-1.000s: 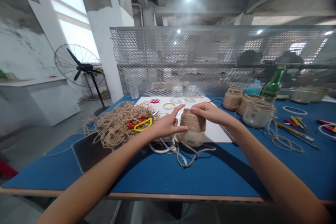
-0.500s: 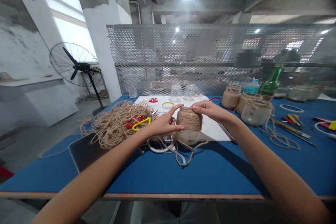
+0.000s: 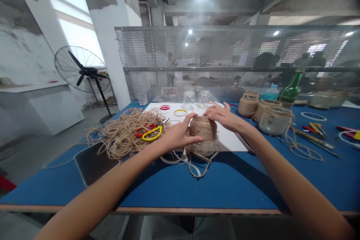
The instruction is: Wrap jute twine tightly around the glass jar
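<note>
Jar (image 3: 203,129), glass, upper part wrapped in twine, lower part bare, upright at front edge of white board (image 3: 227,138). Head view: jar held between both hands. Left hand (image 3: 180,135) fingers together, flat against wrapped side; right hand (image 3: 225,117) fingers slightly apart, curled over top. Probably light but fragile; bare glass slippery, rough twine grips better, so hold around wrapped band. Loose twine pile (image 3: 123,135) beside left hand.
</note>
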`<move>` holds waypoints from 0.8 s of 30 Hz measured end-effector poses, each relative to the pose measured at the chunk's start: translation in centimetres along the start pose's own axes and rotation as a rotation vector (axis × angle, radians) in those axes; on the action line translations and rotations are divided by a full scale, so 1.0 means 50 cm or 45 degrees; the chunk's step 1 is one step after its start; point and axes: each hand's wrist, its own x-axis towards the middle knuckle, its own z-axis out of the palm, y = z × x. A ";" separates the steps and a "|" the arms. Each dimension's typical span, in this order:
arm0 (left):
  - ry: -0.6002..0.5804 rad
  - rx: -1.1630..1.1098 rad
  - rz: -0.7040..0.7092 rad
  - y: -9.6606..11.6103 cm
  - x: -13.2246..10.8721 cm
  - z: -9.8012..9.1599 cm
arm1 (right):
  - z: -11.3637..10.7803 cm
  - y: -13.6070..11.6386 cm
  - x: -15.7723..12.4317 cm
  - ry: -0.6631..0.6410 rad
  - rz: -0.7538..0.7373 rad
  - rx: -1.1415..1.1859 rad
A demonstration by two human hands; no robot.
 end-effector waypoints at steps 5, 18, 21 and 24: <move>0.025 -0.004 -0.003 0.008 -0.003 0.001 | 0.014 -0.038 -0.003 0.024 -0.034 -0.065; -0.083 -0.147 0.086 -0.021 0.004 0.003 | 0.011 -0.001 0.012 -0.157 -0.020 0.376; -0.053 -0.157 0.120 -0.023 0.003 0.003 | 0.010 0.010 0.014 -0.157 -0.020 0.416; -0.041 -0.164 0.168 -0.029 0.004 0.002 | 0.008 0.016 0.013 -0.147 0.022 0.451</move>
